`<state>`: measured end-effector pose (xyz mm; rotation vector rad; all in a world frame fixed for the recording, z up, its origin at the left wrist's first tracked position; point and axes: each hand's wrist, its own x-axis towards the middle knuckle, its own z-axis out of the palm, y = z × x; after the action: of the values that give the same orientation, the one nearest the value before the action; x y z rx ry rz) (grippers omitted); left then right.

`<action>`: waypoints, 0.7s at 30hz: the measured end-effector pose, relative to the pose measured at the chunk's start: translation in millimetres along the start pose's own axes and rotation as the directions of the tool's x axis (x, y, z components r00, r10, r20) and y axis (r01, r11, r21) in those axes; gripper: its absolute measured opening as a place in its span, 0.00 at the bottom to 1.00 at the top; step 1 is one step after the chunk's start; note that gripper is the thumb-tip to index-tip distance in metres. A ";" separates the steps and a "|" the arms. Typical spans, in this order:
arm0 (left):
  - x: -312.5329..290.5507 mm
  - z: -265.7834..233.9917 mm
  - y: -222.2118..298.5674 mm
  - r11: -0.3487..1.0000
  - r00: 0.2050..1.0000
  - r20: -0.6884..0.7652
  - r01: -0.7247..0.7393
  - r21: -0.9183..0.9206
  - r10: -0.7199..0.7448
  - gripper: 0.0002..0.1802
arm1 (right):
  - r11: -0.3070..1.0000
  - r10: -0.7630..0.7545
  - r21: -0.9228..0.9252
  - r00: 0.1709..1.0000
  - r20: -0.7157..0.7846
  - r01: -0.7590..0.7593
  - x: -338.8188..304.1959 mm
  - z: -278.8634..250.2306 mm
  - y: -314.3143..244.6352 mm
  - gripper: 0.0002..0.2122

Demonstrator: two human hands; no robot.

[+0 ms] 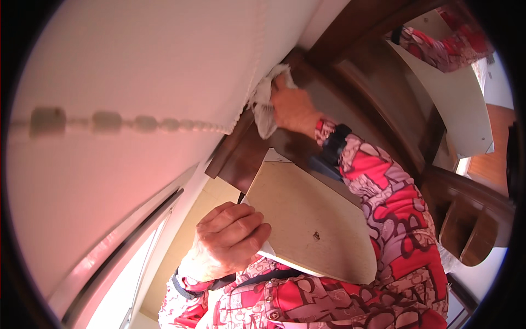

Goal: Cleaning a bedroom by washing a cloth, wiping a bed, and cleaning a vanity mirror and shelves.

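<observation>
My left hand (pixel 227 240) is closed at the left edge of a flat cream board (pixel 309 211), its fingers curled round that edge. The board has a pale rim and a small dark mark on its face. Farther off, my right hand (pixel 296 107) grips a crumpled white cloth (pixel 266 112). It presses the cloth into the corner where dark brown wooden furniture (pixel 241 151) meets a pale surface. Some of the right fingers are hidden by the cloth and the hand itself. A dark band circles each wrist over red patterned sleeves (pixel 389 186).
A large pale pinkish surface (pixel 137 66) with a row of bead-like bumps fills the left side. Brown wooden frames (pixel 378 104) rise at the right, beside a mirror-like panel (pixel 455 44) showing a red patterned sleeve. A bright window (pixel 126 285) lies at the lower left.
</observation>
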<state>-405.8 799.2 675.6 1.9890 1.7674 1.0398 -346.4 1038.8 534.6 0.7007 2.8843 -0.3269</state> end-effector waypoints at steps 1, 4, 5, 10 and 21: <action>-2.5 0.7 1.7 1.000 1.000 -0.018 0.003 0.009 -0.003 0.19 | 0.993 -0.115 0.035 0.991 0.069 0.113 -4.5 -0.4 -10.6 0.18; -6.6 6.3 2.0 1.000 0.999 -0.035 0.008 0.010 -0.008 0.18 | 0.914 -0.394 0.206 0.887 0.240 0.350 -17.4 -7.1 -39.8 0.17; -4.0 5.9 5.0 1.000 1.000 -0.030 0.005 0.003 -0.005 0.18 | 0.881 -0.456 0.276 0.847 0.274 0.384 -20.7 -12.5 -48.7 0.18; 1.9 10.1 23.5 0.999 1.000 0.000 -0.022 0.032 0.022 0.17 | 0.594 -0.753 0.514 0.653 0.085 0.619 -21.4 9.5 -68.6 0.17; -13.3 14.6 -3.5 1.000 0.999 0.037 0.017 -0.025 -0.016 0.17 | 0.990 0.141 -0.045 0.985 0.099 -0.137 -71.9 6.7 103.1 0.15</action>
<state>-398.4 791.0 658.9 1.9629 1.7402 1.0083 -234.4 1095.3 524.6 0.8479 2.7207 -0.2804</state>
